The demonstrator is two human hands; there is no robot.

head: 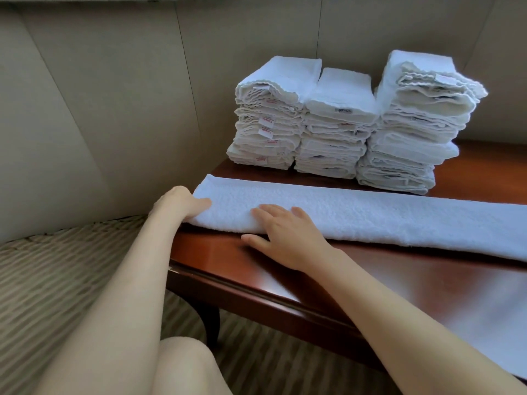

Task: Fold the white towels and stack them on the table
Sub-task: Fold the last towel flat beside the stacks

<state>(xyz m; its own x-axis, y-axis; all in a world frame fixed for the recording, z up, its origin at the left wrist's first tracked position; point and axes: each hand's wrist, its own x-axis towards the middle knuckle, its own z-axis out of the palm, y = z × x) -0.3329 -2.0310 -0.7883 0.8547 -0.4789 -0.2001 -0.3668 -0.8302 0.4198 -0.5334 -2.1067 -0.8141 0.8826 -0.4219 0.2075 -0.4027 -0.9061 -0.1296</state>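
1. Lying lengthwise on the table: long folded towel, before three towel stacks.
2. Left hand grips the towel's left end.
3. Right hand, fingers spread, rests flat beside it on the towel.

**Corner of a panelled room, polished wood table**

We're looking into a corner: beige wall panels run along the left and across the back, dark seams dividing them. Pushed into that corner is a reddish-brown wooden table, glossy, catching a pale sheen of light on its top at the right. One curved dark leg shows beneath the near edge. Below, a striped carpet in tan and grey bands. Lighting is soft and dim.
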